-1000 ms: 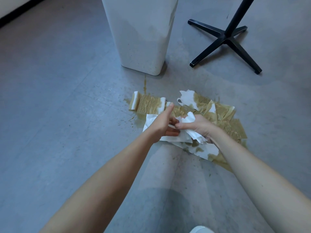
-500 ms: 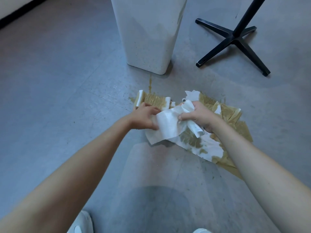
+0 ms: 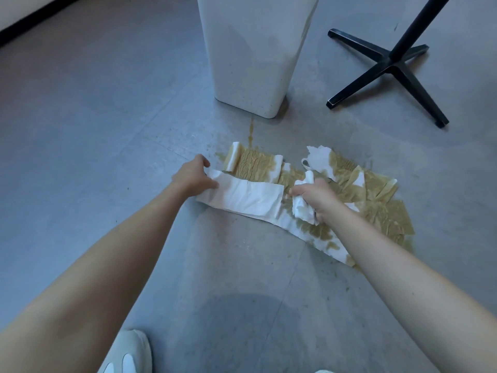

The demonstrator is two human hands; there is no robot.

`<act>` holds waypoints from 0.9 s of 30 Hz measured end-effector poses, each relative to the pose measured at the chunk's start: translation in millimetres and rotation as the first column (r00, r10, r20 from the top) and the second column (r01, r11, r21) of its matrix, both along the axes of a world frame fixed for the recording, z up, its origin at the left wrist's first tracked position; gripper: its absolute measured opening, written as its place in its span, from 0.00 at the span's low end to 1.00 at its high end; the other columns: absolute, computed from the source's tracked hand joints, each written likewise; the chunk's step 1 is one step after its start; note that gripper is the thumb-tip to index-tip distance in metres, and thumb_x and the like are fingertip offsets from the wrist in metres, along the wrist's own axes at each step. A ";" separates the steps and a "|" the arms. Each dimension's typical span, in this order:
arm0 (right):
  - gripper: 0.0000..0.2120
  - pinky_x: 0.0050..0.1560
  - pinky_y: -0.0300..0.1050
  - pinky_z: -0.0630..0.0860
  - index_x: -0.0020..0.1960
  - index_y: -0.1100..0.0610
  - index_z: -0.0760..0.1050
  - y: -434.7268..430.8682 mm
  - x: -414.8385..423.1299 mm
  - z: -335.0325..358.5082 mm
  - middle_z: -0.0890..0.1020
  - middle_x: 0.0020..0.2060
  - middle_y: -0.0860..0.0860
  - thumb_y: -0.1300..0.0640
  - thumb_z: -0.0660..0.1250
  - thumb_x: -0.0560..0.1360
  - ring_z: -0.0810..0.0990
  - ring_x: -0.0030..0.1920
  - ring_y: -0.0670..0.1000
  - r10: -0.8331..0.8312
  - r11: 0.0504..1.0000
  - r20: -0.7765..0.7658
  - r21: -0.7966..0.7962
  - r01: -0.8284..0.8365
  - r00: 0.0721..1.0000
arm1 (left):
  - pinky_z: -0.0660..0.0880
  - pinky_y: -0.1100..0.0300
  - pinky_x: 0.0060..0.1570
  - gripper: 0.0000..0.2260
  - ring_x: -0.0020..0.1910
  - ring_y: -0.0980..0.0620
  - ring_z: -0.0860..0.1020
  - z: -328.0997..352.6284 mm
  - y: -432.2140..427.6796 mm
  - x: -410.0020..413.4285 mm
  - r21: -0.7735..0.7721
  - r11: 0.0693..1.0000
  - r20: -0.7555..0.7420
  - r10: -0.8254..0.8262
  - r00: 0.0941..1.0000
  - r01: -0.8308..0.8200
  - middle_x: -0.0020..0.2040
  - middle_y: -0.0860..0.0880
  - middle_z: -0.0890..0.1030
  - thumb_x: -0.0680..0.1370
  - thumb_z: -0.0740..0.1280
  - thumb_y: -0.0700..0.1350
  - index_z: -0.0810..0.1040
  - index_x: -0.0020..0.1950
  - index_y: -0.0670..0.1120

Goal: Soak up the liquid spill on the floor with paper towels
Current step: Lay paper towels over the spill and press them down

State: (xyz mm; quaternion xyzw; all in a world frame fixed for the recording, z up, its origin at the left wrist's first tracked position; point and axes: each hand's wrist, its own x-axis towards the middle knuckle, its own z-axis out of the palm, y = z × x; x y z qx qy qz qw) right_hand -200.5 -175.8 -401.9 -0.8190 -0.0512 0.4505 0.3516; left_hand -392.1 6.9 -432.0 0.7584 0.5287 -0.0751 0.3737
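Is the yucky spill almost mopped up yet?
Partly. Done: several soaked towels lie brown over the spill. In hand: the left hand and right hand grip a fresh white strip stretched along the near edge. Left: the brown trickle toward the white bin is uncovered, and the wet paper needs collecting.

The grey floor point(image 3: 94, 130) carries a tall white bin point(image 3: 252, 63) with a black cross-shaped stand base point(image 3: 387, 65) to its right. A thin brown trickle point(image 3: 251, 130) runs from the bin's foot to a patchwork of paper towels point(image 3: 376, 200), soaked brown. A white strip point(image 3: 242, 196) lies along their near edge, blotched toward its right. A pale shoe point(image 3: 129, 351) stands nearest.
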 end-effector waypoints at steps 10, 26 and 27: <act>0.05 0.37 0.44 0.70 0.46 0.59 0.75 -4.0 -15.4 -9.6 0.79 0.40 0.54 0.63 0.62 0.71 0.77 0.41 0.56 0.485 0.851 0.535 -0.107 -0.515 0.691 | 0.50 0.50 0.73 0.30 0.76 0.44 0.59 -42.6 -88.4 -10.5 0.521 0.690 -0.132 -0.517 0.846 0.503 0.77 0.45 0.60 0.77 0.48 0.56 0.62 0.75 0.42; 0.33 0.29 0.40 0.59 0.74 0.44 0.59 -5.8 -29.4 -19.4 0.52 0.77 0.41 0.67 0.56 0.73 0.76 0.62 0.53 0.921 0.210 0.388 -0.590 -0.779 -0.046 | 0.62 0.49 0.57 0.17 0.56 0.42 0.72 -25.0 -57.8 -14.7 0.603 0.798 -0.028 0.021 0.999 0.000 0.56 0.44 0.74 0.76 0.60 0.50 0.73 0.62 0.44; 0.33 0.31 0.40 0.61 0.74 0.44 0.60 -6.5 -31.3 -19.9 0.53 0.77 0.41 0.66 0.56 0.73 0.77 0.60 0.54 0.912 0.224 0.408 -0.587 -0.778 -0.046 | 0.61 0.50 0.56 0.16 0.57 0.43 0.70 -22.1 -52.4 -12.5 0.535 0.841 -0.035 0.121 0.992 -0.084 0.56 0.44 0.74 0.76 0.62 0.50 0.74 0.60 0.44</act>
